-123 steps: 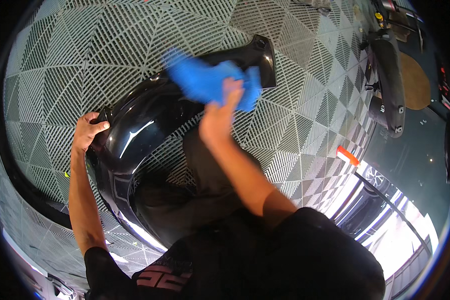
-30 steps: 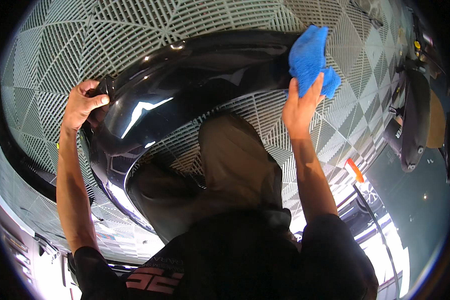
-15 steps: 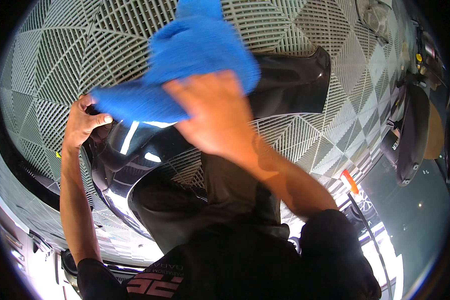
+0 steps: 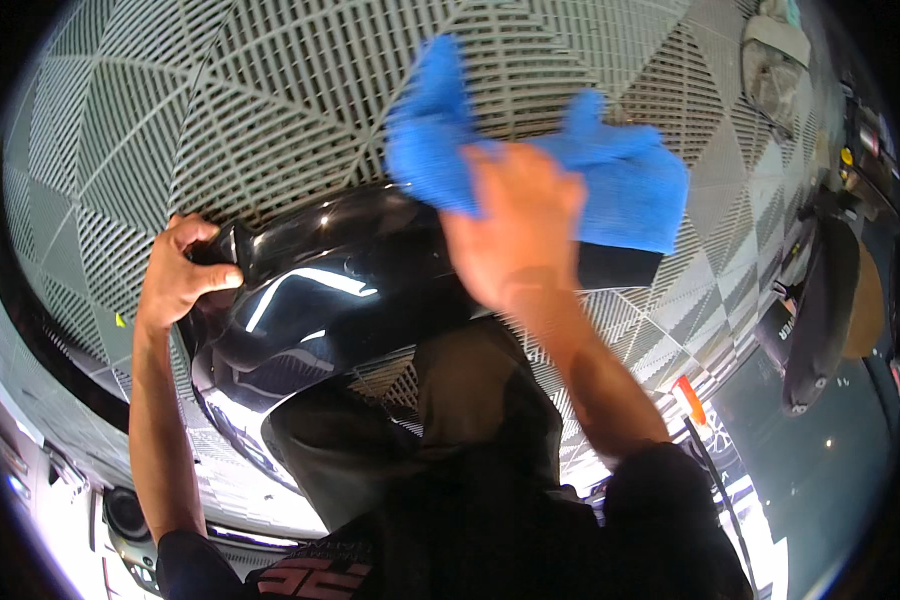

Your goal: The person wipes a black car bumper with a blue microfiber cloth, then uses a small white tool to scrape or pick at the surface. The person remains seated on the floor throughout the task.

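A long, glossy black curved car body panel lies across in front of me, above my bent legs, with bright light reflections on its surface. My left hand is closed round its left end, the thumb on top and the fingers over the far edge. On the right half of the panel, my right hand presses a blue cloth, slightly blurred. One bunched part of the cloth sticks up left of the hand. The rest spreads to the right and covers part of the panel's right end.
Grey slatted floor tiles extend all around. At the far right lie a clear plastic bag and a dark, padded-looking piece. A pole with an orange end is at the lower right, near a dark glossy surface.
My right hand and the blue cloth have moved right along the panel, uncovering its left and middle parts. My left hand keeps its grip on the left end and sits slightly lower in view.
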Demonstrator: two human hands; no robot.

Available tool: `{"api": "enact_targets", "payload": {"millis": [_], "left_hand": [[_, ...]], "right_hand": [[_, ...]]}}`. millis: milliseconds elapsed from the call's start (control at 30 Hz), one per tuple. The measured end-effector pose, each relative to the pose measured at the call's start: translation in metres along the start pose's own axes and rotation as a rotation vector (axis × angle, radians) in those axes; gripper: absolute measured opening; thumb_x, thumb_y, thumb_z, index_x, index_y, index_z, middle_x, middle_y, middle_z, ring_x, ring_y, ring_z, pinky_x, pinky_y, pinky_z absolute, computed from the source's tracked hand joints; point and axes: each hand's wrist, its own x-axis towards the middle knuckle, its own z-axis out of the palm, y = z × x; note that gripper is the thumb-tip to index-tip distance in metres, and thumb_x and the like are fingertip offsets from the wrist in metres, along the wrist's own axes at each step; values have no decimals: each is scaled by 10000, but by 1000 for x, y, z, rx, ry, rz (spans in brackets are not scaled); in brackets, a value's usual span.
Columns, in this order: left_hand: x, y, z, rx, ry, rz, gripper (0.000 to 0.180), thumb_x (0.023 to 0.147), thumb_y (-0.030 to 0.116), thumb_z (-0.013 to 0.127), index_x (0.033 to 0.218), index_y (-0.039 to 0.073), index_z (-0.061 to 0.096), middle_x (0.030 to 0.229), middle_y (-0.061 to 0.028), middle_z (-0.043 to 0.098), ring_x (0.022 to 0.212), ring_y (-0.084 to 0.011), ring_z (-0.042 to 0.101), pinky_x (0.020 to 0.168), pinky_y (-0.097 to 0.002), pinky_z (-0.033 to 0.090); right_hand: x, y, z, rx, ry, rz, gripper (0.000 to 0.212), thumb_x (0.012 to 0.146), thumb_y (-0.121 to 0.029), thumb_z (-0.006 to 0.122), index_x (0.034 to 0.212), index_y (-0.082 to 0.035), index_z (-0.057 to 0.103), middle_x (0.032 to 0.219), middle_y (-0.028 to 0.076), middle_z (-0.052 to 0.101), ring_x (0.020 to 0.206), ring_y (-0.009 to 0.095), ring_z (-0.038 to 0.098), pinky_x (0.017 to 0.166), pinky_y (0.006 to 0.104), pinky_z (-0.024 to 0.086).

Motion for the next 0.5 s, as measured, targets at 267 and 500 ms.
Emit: {"api": "enact_targets", "payload": {"millis": [267,500], "left_hand": [[-5,-3,10,-472,-15,-126,643,706,321,885,1201,-3,634,1191,-72,681,1019,-154,648,918,-289,509],[-4,-8,5,-177,15,-43,664,509,521,940,799,19,616,774,23,423,811,-150,389,738,-298,338]], "right_hand": [[1,-129,37,388,-32,-319,554,811,-316,676,1286,-36,628,1380,170,549,1342,337,444,1078,565,299],[-29,65,-32,40,-97,-254,674,703,-328,785,1321,-135,597,1327,89,573,1179,240,547,1049,556,302]]}}
